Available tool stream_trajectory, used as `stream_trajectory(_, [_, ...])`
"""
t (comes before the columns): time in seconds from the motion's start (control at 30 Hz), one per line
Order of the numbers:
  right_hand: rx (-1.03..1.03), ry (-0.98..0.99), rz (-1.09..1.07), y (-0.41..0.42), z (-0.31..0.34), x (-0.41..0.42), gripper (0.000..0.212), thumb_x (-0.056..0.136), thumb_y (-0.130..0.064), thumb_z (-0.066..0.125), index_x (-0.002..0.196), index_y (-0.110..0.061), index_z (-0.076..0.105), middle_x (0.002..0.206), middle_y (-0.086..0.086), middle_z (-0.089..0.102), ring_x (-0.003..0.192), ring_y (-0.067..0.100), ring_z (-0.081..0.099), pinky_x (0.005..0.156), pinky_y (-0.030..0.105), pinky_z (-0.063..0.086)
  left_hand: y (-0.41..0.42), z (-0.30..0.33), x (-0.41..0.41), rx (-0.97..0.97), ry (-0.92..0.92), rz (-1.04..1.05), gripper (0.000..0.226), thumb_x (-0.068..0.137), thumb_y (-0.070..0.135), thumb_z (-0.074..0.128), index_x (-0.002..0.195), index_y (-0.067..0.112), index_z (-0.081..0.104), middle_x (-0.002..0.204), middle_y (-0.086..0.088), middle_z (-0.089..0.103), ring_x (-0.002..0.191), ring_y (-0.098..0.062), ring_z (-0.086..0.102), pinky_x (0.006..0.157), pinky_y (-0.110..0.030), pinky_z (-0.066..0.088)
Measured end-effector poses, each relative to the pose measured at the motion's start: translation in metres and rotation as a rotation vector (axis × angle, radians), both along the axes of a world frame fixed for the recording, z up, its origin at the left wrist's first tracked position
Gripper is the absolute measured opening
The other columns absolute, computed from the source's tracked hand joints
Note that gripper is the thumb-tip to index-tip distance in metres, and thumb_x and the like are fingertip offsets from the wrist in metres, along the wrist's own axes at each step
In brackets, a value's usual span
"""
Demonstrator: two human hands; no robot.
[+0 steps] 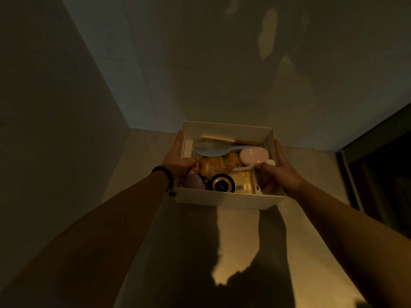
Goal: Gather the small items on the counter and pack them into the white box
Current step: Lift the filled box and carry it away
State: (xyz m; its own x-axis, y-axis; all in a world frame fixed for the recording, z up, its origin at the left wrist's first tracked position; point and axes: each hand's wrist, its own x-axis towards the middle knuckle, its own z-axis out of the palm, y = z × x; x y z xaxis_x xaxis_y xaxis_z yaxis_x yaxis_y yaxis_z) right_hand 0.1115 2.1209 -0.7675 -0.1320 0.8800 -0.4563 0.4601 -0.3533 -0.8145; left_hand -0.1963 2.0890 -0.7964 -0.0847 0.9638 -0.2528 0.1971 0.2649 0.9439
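Observation:
The white box (224, 200) stands on the counter near the back wall, holding several small items: a light blue comb (213, 150), a pink oval case (253, 157), a round black compact (223, 184), a purple piece (193, 181) and yellowish packets (243, 182). My left hand (178, 157) grips the box's left wall, thumb inside and fingers flat along the outside. My right hand (280, 170) grips the right wall the same way, thumb over the rim. A dark bead bracelet (165, 174) is on my left wrist.
The beige counter (307, 241) runs from me to the tiled back wall (222, 74). A wall (55, 107) closes the left side. A dark framed opening (382, 163) lies at the right. Light is dim, and my arms cast shadows on the counter.

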Motion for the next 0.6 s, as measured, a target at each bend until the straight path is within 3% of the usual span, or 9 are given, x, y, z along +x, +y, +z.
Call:
stream_trajectory(0.13, [-0.029,0.002,-0.01,0.002,-0.016,0.001,0.098,0.085,-0.024,0.07,0.139,-0.061,-0.002,0.131,0.026,0.05,0.071,0.042,0.069,0.059,0.056,0.056,0.005,-0.024,0.005,-0.005,-0.034,0.023,0.101,0.077,0.015,0.076,0.149,0.029,0.006,0.148,-0.001,0.03,0.128,-0.022,0.041,0.103,-0.044,0.04])
stream_trajectory(0.2, [-0.026,-0.003,-0.017,0.0,-0.023,0.003,0.098,0.085,-0.024,0.069,0.141,-0.059,-0.004,0.112,0.026,0.062,0.072,0.046,0.067,0.059,0.059,0.055,0.004,-0.031,0.007,-0.027,-0.056,0.034,0.1,0.078,0.013,0.074,0.148,0.035,0.006,0.136,0.002,0.041,0.102,-0.008,0.056,0.084,-0.029,0.052])
stream_trajectory(0.23, [-0.022,-0.004,-0.022,-0.001,-0.024,0.003,0.098,0.085,-0.025,0.069,0.142,-0.058,-0.004,0.102,0.025,0.066,0.072,0.047,0.066,0.059,0.059,0.055,0.004,-0.031,0.007,-0.036,-0.056,0.033,0.101,0.078,0.015,0.074,0.148,0.037,0.005,0.129,0.006,0.043,0.089,0.002,0.055,0.073,-0.018,0.052])
stream_trajectory(0.3, [-0.018,0.013,-0.028,-0.006,-0.025,0.002,0.098,0.085,-0.03,0.069,0.144,-0.054,-0.005,0.095,0.023,0.069,0.072,0.045,0.067,0.059,0.058,0.055,0.0,-0.026,0.006,-0.057,-0.039,0.004,0.107,0.076,0.019,0.077,0.148,0.036,-0.001,0.116,0.018,0.046,0.081,0.012,0.053,0.062,-0.007,0.046])
stream_trajectory(0.4, [0.075,-0.021,-0.011,-0.022,-0.027,0.0,0.103,0.079,-0.046,0.07,0.148,-0.042,-0.006,0.128,0.016,0.06,0.094,0.034,0.068,0.075,0.045,0.057,-0.019,-0.023,0.008,0.011,0.084,-0.099,0.122,0.068,0.018,0.082,0.148,0.02,-0.01,0.118,0.028,0.039,0.095,0.021,0.049,0.069,-0.001,0.041])
stream_trajectory(0.5, [0.165,-0.039,-0.005,-0.048,-0.037,0.004,0.118,0.064,-0.056,0.072,0.151,-0.031,-0.003,0.147,0.005,0.044,0.128,0.025,0.049,0.095,0.031,0.043,-0.05,-0.025,0.012,-0.002,0.156,-0.144,0.136,0.057,0.033,0.088,0.147,0.022,-0.015,0.14,0.006,0.039,0.124,-0.005,0.043,0.091,-0.017,0.044])
stream_trajectory(0.6, [0.227,-0.077,0.037,-0.067,-0.048,0.012,0.128,0.056,-0.056,0.079,0.152,-0.03,-0.002,0.15,0.005,0.037,0.133,0.022,0.041,0.098,0.031,0.041,-0.065,-0.031,0.011,0.037,0.28,-0.154,0.143,0.049,0.043,0.09,0.146,0.025,-0.013,0.154,-0.004,0.014,0.137,-0.015,0.021,0.105,-0.029,0.026])
